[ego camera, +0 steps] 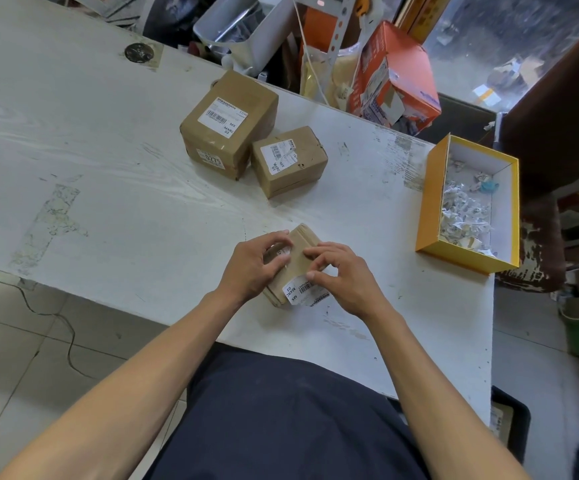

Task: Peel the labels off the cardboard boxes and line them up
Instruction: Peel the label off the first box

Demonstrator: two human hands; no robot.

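Note:
A small cardboard box [298, 258] lies on the white table [108, 188] near its front edge. My left hand [253, 268] grips its left side, fingers curled over the top. My right hand [343, 275] rests on the box and pinches at the edge of a white barcode label [298, 289] stuck on its near end. Farther back stand a large cardboard box [229, 126] with a white label on top and a smaller strip on its front, and a medium cardboard box [290, 161] with a partly torn label.
An open yellow box [430, 202] with white insides holds several torn label scraps at the table's right end. Behind the table are an orange carton [399, 71], a grey bin [246, 26] and cables. A brown chair [558, 116] stands at the right.

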